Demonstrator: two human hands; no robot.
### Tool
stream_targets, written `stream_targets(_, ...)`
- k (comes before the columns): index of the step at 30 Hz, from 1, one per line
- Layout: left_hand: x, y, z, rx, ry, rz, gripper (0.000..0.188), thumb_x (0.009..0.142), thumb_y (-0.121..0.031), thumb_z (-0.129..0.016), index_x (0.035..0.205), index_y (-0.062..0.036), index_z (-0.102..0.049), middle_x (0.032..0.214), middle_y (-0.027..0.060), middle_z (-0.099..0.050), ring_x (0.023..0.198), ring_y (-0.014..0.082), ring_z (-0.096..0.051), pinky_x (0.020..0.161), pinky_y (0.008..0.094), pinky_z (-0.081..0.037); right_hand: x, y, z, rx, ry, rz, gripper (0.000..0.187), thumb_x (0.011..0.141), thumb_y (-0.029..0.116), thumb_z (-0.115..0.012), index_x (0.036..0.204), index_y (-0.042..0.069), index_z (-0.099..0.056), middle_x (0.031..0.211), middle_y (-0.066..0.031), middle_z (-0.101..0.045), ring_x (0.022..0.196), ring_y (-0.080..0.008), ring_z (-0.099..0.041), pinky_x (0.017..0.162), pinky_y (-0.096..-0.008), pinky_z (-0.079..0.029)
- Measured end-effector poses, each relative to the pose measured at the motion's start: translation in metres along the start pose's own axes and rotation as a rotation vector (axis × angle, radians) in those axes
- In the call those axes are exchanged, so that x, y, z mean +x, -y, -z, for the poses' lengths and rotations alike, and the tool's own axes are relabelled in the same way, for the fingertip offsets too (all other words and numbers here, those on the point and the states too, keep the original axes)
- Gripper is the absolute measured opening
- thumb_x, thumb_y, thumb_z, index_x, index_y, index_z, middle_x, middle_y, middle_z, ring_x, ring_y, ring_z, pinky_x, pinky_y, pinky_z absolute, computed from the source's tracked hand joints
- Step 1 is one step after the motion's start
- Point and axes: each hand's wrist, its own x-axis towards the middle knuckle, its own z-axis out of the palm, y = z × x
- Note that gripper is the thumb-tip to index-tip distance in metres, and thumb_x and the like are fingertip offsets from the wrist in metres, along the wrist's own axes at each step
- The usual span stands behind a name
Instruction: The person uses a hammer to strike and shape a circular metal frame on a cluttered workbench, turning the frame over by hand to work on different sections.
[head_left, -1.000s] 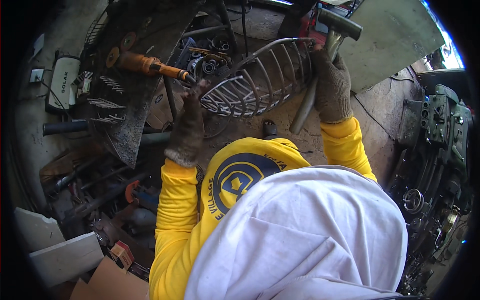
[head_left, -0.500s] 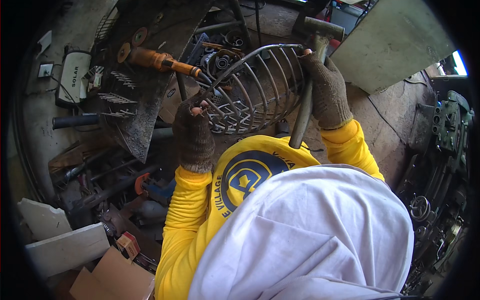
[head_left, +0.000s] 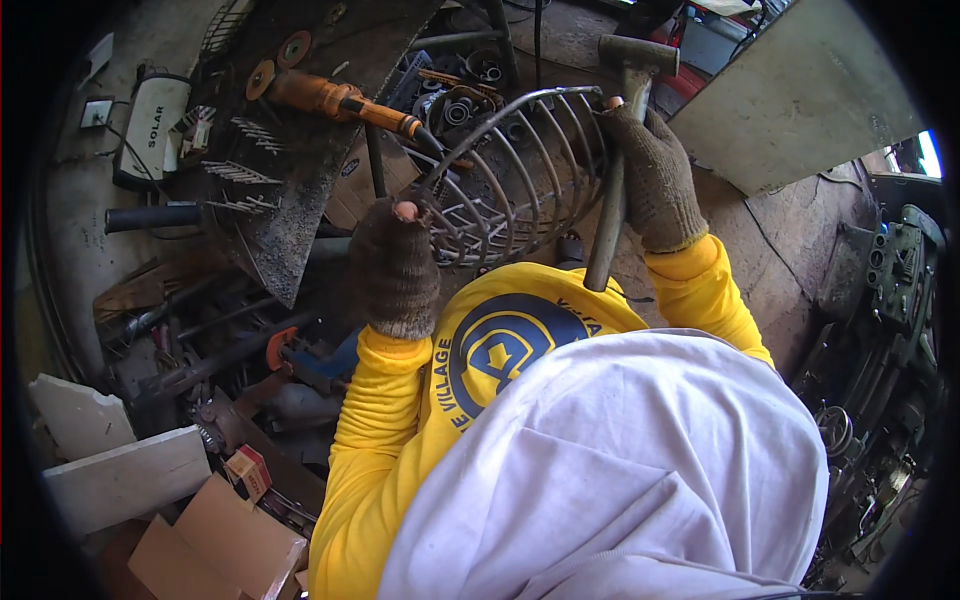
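Between my hands I hold a curved basket-like frame of bent metal rods [head_left: 511, 205]. My left hand [head_left: 395, 268], in a brown knit glove with a bare thumb tip showing, is closed around its left end; the other fingers are mostly hidden. At the right end, my right hand [head_left: 657, 185], gloved the same way, is closed with its thumb by the rim. A hammer [head_left: 606, 232] with a metal handle is also in that hand, its head pointing away from me and its handle end toward my body. How the fingers divide between hammer and frame is hidden.
An orange angle grinder [head_left: 330, 100] and loose short rods [head_left: 238, 172] lie on a dark metal table [head_left: 290, 235] at left. Beyond the frame are metal rings [head_left: 458, 110]. A large flat sheet [head_left: 790, 100] stands at far right, machinery [head_left: 890, 290] at right, cardboard [head_left: 225, 535] at lower left.
My left hand has turned slightly, so more of the glove's back shows and the thumb sits on top. The frame has tilted a little with it. My right hand keeps its hold.
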Motion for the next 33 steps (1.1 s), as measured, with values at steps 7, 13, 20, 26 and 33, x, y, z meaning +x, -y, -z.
stream_targets(7, 0.000, 0.006, -0.005, -0.043, -0.165, 0.042, 0.037, 0.094, -0.038, -0.062, 0.088, -0.0017, -0.066, 0.079, 0.0117, -0.066, 0.073, 0.0274, -0.065, 0.068, 0.0359, -0.048, -0.010, -0.018, 0.007, -0.087, 0.020, 0.465, 0.035, 0.098, 0.029, -0.058, 0.120, 0.002, -0.053, 0.097, -0.0054, -0.064, 0.075, -0.0092, -0.057, 0.068, -0.0253, -0.048)
stream_targets(13, -0.001, 0.012, -0.004, 0.018, -0.114, -0.081, 0.024, 0.098, -0.027, -0.057, 0.098, -0.0039, -0.063, 0.085, 0.0148, -0.061, 0.075, 0.0299, -0.058, 0.067, 0.0392, -0.044, -0.051, -0.013, -0.002, -0.277, 0.462, 0.405, 0.032, 0.097, 0.027, -0.056, 0.116, 0.001, -0.055, 0.091, -0.0117, -0.065, 0.077, -0.0196, -0.062, 0.070, -0.0318, -0.048)
stream_targets(20, -0.005, 0.062, 0.000, 0.323, -0.112, -0.490, 0.042, 0.092, -0.003, -0.059, 0.132, -0.0130, -0.049, 0.105, 0.0146, -0.059, 0.086, 0.0328, -0.060, 0.071, 0.0422, -0.049, -0.065, -0.001, -0.023, -0.612, 0.477, 0.387, 0.030, 0.093, 0.027, -0.062, 0.109, 0.002, -0.058, 0.090, -0.0194, -0.066, 0.083, -0.0352, -0.067, 0.072, -0.0404, -0.051)
stream_targets(26, -0.009, 0.059, 0.000, 0.458, -0.178, -0.609, 0.042, 0.091, -0.004, -0.061, 0.130, -0.0107, -0.049, 0.107, 0.0139, -0.059, 0.087, 0.0325, -0.059, 0.074, 0.0412, -0.049, -0.071, -0.006, -0.030, -0.638, 0.417, 0.380, 0.029, 0.093, 0.026, -0.062, 0.109, 0.003, -0.058, 0.091, -0.0185, -0.067, 0.084, -0.0342, -0.068, 0.073, -0.0401, -0.052)
stream_targets(33, -0.004, 0.011, -0.005, -0.202, -0.154, 0.098, 0.036, 0.095, -0.039, -0.061, 0.085, -0.0042, -0.063, 0.072, 0.0049, -0.059, 0.067, 0.0181, -0.051, 0.064, 0.0324, -0.041, -0.070, -0.027, -0.021, 0.271, 0.552, 0.529, 0.036, 0.095, 0.020, -0.057, 0.120, -0.006, -0.054, 0.090, -0.0121, -0.067, 0.085, -0.0233, -0.067, 0.076, -0.0353, -0.052)
